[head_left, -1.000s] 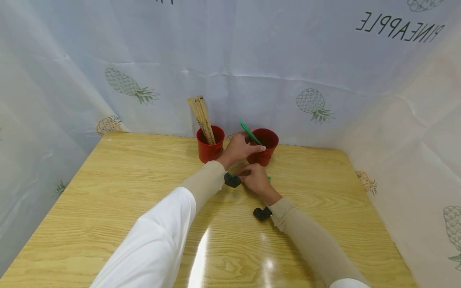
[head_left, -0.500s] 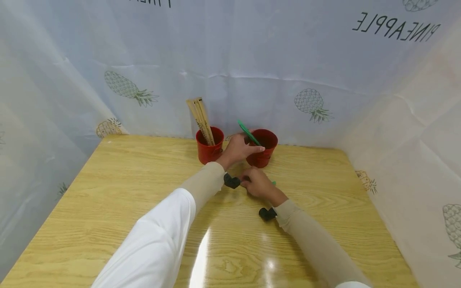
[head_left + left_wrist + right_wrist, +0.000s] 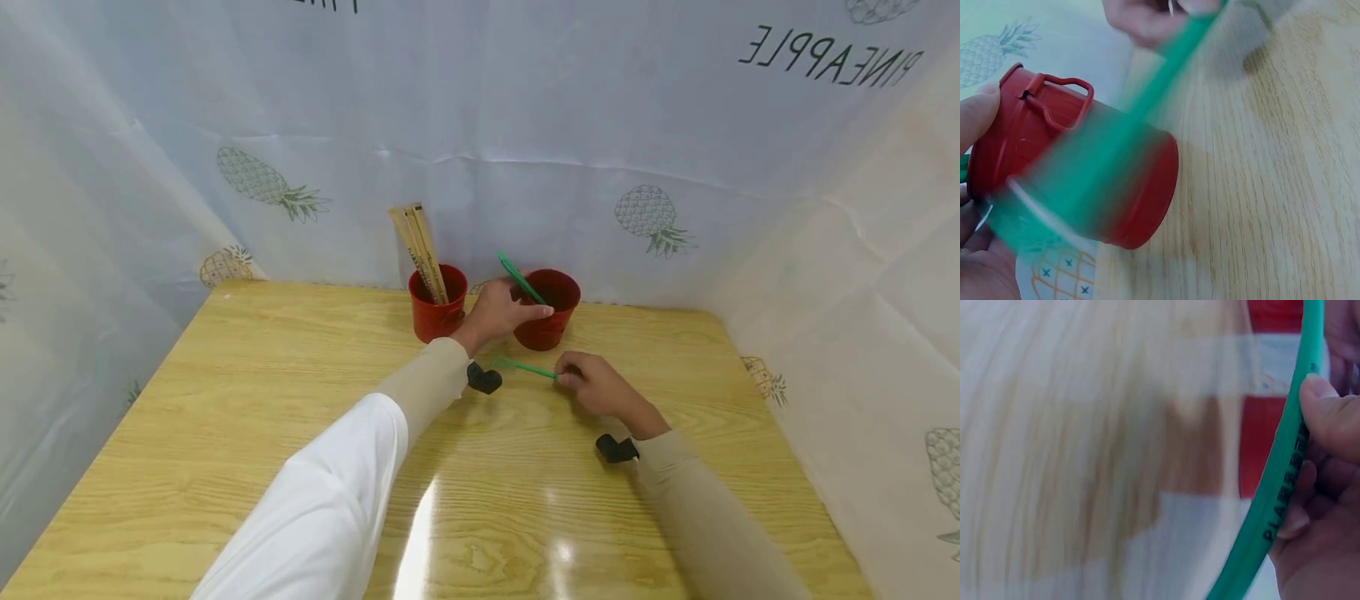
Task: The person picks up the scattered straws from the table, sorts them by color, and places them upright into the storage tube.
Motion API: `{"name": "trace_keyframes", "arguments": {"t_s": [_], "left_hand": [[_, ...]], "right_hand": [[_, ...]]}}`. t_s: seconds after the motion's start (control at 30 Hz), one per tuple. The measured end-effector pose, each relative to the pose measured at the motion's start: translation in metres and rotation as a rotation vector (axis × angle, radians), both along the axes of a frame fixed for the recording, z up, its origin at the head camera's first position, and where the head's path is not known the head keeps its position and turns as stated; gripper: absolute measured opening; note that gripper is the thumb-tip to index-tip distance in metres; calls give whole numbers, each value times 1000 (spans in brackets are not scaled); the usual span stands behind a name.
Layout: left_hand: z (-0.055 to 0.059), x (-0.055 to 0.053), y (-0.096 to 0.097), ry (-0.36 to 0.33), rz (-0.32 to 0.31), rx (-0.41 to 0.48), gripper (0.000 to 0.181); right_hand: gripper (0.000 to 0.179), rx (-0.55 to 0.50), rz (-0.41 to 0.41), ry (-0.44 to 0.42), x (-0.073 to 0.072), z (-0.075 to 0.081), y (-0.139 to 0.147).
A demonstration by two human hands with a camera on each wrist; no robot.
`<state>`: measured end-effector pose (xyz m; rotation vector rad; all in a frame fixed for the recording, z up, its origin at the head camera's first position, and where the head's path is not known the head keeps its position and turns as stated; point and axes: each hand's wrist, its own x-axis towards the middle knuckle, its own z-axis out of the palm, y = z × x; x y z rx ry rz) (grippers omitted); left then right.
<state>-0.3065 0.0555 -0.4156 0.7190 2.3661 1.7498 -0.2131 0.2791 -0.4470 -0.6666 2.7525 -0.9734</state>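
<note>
My left hand [image 3: 495,315] grips the rim of a small red bucket [image 3: 543,333] at the back of the table. The bucket has a wire handle [image 3: 1066,97] folded against its side. A green stick [image 3: 517,273] leans inside it, beside my left fingers. To the front right, my right hand [image 3: 596,385] pinches another slender green plastic stick [image 3: 528,367] between thumb and fingers. Black printing with the letters PLA runs along its side in the right wrist view. Its far end points left, before the bucket, and is blurred and wider in the left wrist view.
A second red bucket [image 3: 435,321] stands to the left, holding several paper-wrapped sticks [image 3: 423,254] that lean left. Behind the wooden table [image 3: 262,392] hangs a white curtain [image 3: 480,108] printed with pineapples. A black wrist camera [image 3: 617,448] sits by the right sleeve.
My right hand has moved to the right, away from the left wrist, drawing the green stick along so more of it shows. My left hand stays on the bucket.
</note>
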Motion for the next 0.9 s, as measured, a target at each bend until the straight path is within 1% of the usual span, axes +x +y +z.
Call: {"name": "trace_keyframes", "arguments": {"t_s": [0.07, 0.17, 0.3, 0.4, 0.57, 0.63, 0.77, 0.9], "left_hand": [[0, 0, 0, -1, -3, 11, 60], [1, -1, 1, 2, -2, 4, 60], [4, 1, 0, 4, 22, -22, 65], [6, 3, -1, -3, 31, -21, 68], [5, 2, -1, -19, 19, -15, 67], [4, 2, 0, -27, 9, -1, 66], [3, 2, 1, -30, -14, 29, 62], [2, 3, 1, -27, -13, 31, 58]], "right_hand": [[11, -47, -32, -10, 4, 5, 12], [11, -147, -76, -34, 10, 16, 24], [12, -230, -130, -21, 11, 31, 29], [14, -266, -163, 12, 9, 40, 24], [14, -310, -220, 86, 4, 53, 12], [12, -325, -237, 128, 1, 57, 6], [12, -363, -257, 180, -7, 64, -3], [12, -378, -284, 227, -15, 73, -12]]}}
